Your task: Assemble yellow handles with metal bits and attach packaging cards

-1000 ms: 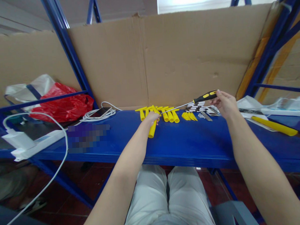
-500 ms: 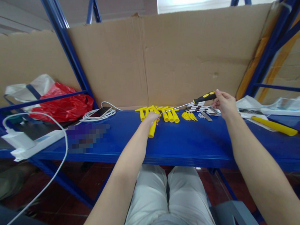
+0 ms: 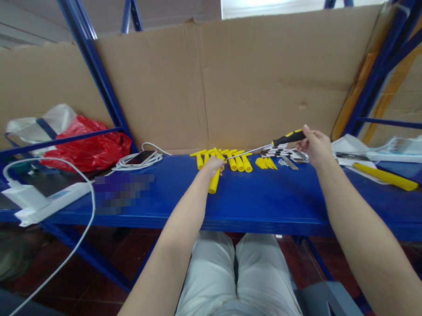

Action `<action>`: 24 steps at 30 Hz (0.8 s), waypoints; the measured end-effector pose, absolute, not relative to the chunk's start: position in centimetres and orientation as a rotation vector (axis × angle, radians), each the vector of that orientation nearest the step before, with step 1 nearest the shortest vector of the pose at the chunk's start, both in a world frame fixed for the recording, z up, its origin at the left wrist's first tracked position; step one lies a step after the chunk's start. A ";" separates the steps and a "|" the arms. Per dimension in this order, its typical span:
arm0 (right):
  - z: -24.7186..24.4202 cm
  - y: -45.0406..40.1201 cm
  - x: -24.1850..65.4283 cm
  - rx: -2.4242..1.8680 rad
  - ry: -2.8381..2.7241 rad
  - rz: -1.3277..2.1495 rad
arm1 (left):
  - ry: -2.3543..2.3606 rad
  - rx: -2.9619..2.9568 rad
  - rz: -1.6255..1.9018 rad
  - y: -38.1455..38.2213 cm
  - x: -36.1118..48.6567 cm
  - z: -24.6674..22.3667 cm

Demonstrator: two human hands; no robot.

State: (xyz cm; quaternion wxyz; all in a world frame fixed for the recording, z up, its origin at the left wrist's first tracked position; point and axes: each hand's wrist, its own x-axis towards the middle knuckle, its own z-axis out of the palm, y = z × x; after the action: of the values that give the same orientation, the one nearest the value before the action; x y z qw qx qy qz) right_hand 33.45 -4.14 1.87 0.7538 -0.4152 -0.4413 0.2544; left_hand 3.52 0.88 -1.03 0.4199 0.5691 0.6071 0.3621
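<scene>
My left hand (image 3: 215,165) is closed round a yellow T-shaped piece (image 3: 214,183), whose tube end points toward me. In my right hand (image 3: 315,144) is the end of the black and yellow handle of a screwdriver (image 3: 287,137). Its long shaft slants down leftward, and the tip is at my left hand, where my fingers hide the contact. Behind and beside that hand lie several more yellow T-shaped pieces (image 3: 239,163). Further right are small yellow pointed pieces (image 3: 266,163), small metal parts (image 3: 291,163) and black and white pieces (image 3: 278,151).
Cardboard (image 3: 249,82) stands along the back of the blue table (image 3: 255,200). At left are a red bag (image 3: 91,144), a coiled white cable (image 3: 137,162) and a power strip (image 3: 55,204). A yellow-handled tool (image 3: 386,176) lies at right, near white packaging.
</scene>
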 end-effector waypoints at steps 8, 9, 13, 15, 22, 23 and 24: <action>2.0 -3.8 33.2 -0.861 -0.908 0.562 | 1.517 1.424 0.910 0.7 3.6 -0.9; 2.0 -3.8 33.2 -0.851 -0.905 0.562 | 1.515 1.423 0.912 0.7 3.6 -0.9; 2.0 -3.7 33.5 -0.822 -0.909 0.554 | 1.510 1.418 0.912 0.8 3.6 -1.0; 2.0 -3.6 33.6 -0.815 -0.906 0.543 | 1.510 1.418 0.908 0.8 3.6 -1.0; 2.1 -3.7 33.6 -0.821 -0.875 0.529 | 1.520 1.412 0.915 0.9 3.6 -1.0; 2.1 -3.7 33.6 -0.826 -0.870 0.527 | 1.520 1.411 0.916 0.9 3.6 -1.0; 2.1 -3.7 33.6 -0.831 -0.867 0.525 | 1.521 1.412 0.914 0.8 3.6 -1.0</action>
State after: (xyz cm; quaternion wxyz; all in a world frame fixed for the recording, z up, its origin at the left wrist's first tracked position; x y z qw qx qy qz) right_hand 33.56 -3.72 2.10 0.7929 -0.3862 -0.4032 0.2443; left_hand 3.62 0.83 -0.96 0.4234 0.5641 0.6077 0.3651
